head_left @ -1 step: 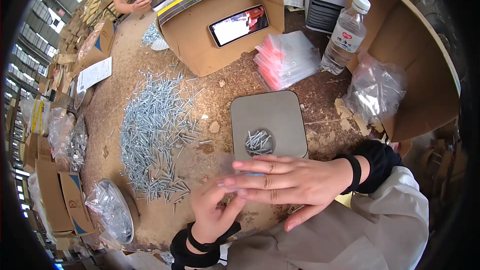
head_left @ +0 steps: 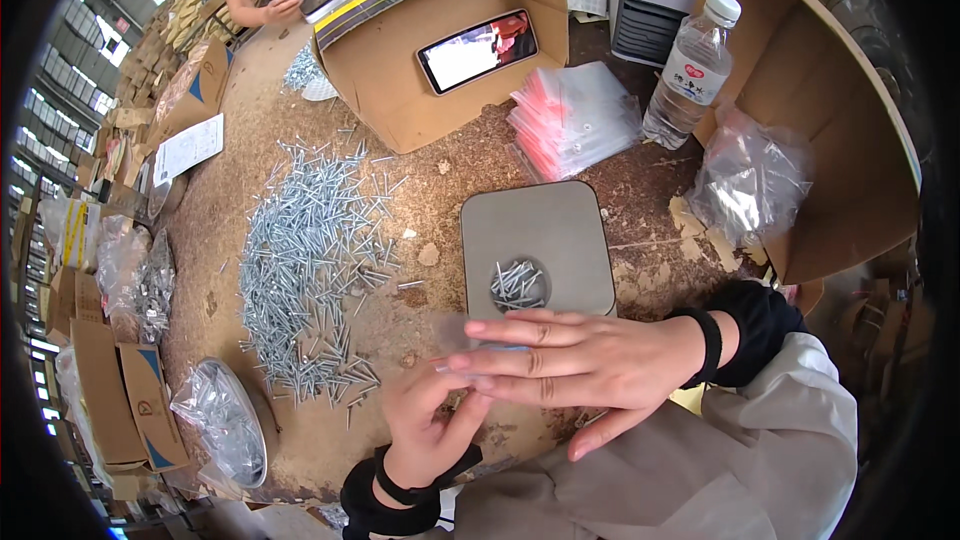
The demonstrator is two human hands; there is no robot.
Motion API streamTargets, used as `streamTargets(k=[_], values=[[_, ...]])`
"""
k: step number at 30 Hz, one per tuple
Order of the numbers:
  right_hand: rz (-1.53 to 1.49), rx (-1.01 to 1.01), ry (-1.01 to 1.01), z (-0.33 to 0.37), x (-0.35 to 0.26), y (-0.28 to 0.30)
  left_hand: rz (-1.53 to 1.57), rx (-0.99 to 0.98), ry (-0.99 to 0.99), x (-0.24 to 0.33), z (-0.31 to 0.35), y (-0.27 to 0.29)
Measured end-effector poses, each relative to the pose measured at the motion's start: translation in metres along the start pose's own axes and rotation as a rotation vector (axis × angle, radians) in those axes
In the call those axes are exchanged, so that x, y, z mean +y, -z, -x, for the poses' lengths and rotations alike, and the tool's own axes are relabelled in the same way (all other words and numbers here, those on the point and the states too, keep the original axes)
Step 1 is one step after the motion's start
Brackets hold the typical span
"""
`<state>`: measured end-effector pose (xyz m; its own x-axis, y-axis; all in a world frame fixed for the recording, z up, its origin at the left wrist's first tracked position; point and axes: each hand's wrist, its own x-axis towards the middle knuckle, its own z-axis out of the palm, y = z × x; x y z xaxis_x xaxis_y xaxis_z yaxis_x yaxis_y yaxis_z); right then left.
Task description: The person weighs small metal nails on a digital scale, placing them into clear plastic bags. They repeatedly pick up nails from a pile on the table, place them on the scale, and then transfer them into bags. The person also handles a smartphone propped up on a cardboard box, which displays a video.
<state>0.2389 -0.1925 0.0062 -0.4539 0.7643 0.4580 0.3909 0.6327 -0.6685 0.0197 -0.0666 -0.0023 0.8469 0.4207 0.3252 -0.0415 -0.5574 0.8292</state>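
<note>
A small clear plastic bag [head_left: 452,333] shows between my hands, partly hidden by my fingers. My left hand [head_left: 428,418] pinches it with bent fingers. Across it lies my right hand [head_left: 585,362], fingers stretched out flat and thumb apart, touching the bag. Just beyond my right fingers sits a grey square scale-like device [head_left: 535,220] with a round recess holding several screws [head_left: 517,283]. To the left, a large pile of silvery screws [head_left: 310,260] spreads over the worn table [head_left: 430,180].
Flat clear bags with red edges [head_left: 575,120] lie beyond the device. A water bottle [head_left: 688,70] and crumpled plastic [head_left: 752,180] stand by a cardboard box [head_left: 830,140]. A phone [head_left: 478,51] leans inside another box [head_left: 385,95]. A metal bowl [head_left: 255,420] holds bagged parts; a co-worker's hand [head_left: 283,8] is far left.
My hands and the bag hold their places. At the far side, the co-worker's hand and the thin item by it have shifted slightly.
</note>
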Motion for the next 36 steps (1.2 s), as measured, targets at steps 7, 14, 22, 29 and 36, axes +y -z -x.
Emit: streamTargets(k=[7,14,22,29,36], values=[[-0.036,0.032,0.017,0.001,0.001,0.002,0.075,0.055,0.059,0.005,-0.005,-0.002],[0.180,0.168,0.027,0.000,0.001,0.000,0.238,-0.063,-0.003,0.005,0.000,-0.005],[0.419,0.288,0.212,0.002,-0.011,0.000,0.263,-0.297,-0.136,0.008,-0.007,-0.021],[0.589,0.248,0.241,0.006,-0.014,-0.006,0.525,-0.339,0.165,0.007,0.003,-0.026],[0.427,0.127,0.251,0.003,-0.012,-0.004,0.593,-0.235,0.334,0.006,0.007,-0.029]])
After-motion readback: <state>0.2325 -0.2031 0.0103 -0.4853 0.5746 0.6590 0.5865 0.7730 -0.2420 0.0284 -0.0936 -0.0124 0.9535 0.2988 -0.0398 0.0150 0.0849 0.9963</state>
